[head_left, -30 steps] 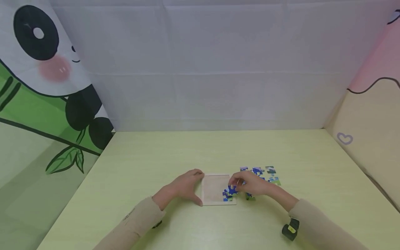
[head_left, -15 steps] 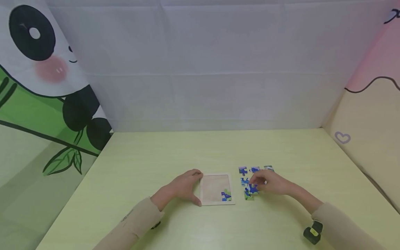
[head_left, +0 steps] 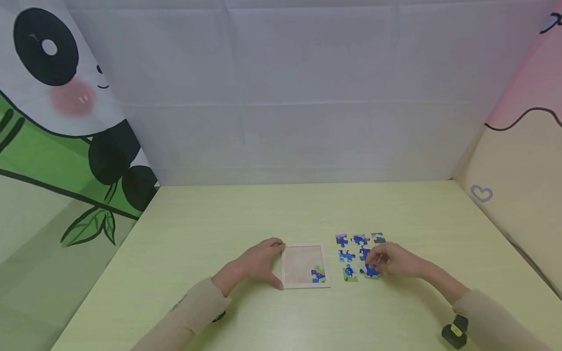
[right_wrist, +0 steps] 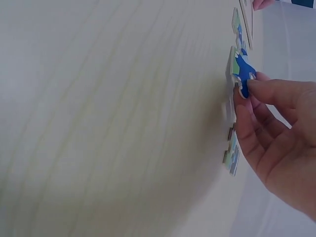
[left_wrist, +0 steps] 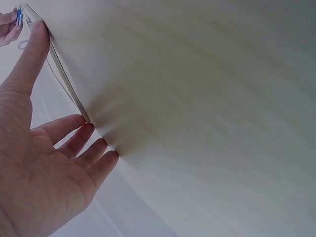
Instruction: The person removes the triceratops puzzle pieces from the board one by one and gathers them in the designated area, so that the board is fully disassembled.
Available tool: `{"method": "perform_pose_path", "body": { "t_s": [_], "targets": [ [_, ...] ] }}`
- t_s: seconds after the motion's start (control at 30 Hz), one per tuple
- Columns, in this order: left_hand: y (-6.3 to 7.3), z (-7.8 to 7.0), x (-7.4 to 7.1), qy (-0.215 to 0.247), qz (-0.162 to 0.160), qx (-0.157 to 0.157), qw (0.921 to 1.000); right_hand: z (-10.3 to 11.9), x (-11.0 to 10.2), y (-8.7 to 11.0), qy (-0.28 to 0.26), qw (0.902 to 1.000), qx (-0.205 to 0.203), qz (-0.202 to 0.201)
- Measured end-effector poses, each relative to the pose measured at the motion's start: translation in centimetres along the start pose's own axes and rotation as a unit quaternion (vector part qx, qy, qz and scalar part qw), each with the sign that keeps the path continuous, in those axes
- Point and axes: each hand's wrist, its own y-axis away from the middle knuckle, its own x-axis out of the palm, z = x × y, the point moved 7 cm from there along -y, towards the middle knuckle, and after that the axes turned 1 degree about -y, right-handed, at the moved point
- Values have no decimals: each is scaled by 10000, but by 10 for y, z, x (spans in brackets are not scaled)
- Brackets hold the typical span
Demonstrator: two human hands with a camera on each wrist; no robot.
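Observation:
My left hand (head_left: 263, 261) grips the left side of a small wooden puzzle tray (head_left: 306, 286), thumb at its near corner and fingertips at its far corner. In the left wrist view the tray's thin edge (left_wrist: 69, 81) runs between thumb and index finger. Joined blue and green pieces (head_left: 318, 275) fill the tray's near right corner. To the right, my right hand (head_left: 397, 259) pinches a blue and green jigsaw piece (right_wrist: 241, 74) between thumb and fingers, held tilted close over the table. Part of that piece is hidden by the fingers.
Loose jigsaw pieces lie in rough rows right of the tray, among them a blue one (head_left: 341, 239) at the back and a green-edged one (head_left: 350, 273) in front. A pale table (head_left: 219, 209) runs back to a white cloth wall (head_left: 281, 97).
My right hand has carried the blue and green jigsaw piece from the tray's right edge rightward to the loose pieces. My left hand stays on the tray.

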Motion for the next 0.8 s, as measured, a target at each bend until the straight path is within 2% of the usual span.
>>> {"method": "perform_pose_path", "body": {
  "t_s": [0.37,0.8],
  "targets": [
    [1,-1,-1,51,-12,-33,10000,-6,2,0,-41,9998,154,-105],
    [1,-2,-2,-17,49,-83,10000,-7,2,2,156,9996,-18,-253]
  ]
}}
